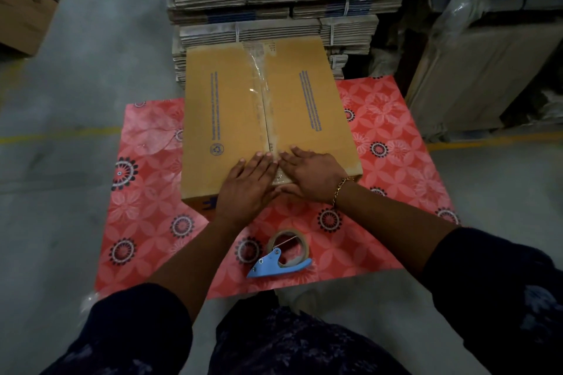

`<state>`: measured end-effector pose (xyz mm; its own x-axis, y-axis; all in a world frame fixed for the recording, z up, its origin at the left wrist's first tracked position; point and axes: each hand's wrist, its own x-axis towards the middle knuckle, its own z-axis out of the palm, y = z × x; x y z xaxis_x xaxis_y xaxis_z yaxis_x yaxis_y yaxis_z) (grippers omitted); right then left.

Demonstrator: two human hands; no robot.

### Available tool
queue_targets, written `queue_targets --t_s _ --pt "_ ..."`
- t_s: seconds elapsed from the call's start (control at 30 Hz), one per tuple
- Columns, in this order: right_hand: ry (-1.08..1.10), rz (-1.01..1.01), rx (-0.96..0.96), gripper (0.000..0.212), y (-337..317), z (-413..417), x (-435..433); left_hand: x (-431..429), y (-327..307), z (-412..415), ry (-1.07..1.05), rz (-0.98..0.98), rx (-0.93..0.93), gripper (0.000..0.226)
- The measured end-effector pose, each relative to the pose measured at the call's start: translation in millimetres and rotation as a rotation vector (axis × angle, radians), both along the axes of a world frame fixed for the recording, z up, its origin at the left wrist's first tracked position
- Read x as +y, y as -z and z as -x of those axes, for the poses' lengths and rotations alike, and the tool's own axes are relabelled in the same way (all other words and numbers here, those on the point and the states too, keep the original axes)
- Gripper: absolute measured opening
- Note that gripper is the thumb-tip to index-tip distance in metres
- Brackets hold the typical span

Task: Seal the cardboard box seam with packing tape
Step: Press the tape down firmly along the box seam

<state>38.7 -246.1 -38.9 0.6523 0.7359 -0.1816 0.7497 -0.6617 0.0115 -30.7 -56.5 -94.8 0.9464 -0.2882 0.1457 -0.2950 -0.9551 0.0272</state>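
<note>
Red mat (146, 192), taped cardboard box (231, 119)

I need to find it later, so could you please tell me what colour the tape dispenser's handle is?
The tape dispenser handle is light blue, seen in the head view.

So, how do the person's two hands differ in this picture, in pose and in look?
The left hand lies left of the taped seam, fingers pointing up and right; the right hand lies right of it, fingers pointing up and left. The right wrist wears a gold bracelet; the left wrist is bare. Both press flat on the cardboard box, holding nothing.
</note>
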Motion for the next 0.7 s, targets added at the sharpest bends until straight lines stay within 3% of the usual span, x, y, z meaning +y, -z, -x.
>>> queue_targets --t_s 0.3,0.43,0.53,0.6,0.7 --pt "-0.077 0.131 0.001 0.071 -6.2 -8.1 -1.8 10.0 -4.1 -2.4 0.048 -0.032 0.106 0.065" --pt "-0.131 0.015 0.107 0.072 -0.8 -12.3 -21.6 18.4 -13.3 0.4 0.136 -0.036 0.134 0.079" --pt "0.084 -0.372 0.218 0.074 0.8 -5.9 -44.5 39.2 -19.5 11.2 0.033 0.027 0.196 0.098" --pt "0.335 -0.653 0.149 0.072 1.8 -4.3 -60.6 60.3 -22.8 21.4 -0.213 0.214 0.248 0.107" --pt "0.802 -0.797 0.225 0.076 9.4 -14.2 -81.8 87.3 -20.9 27.5 -0.658 0.54 0.16 0.104"
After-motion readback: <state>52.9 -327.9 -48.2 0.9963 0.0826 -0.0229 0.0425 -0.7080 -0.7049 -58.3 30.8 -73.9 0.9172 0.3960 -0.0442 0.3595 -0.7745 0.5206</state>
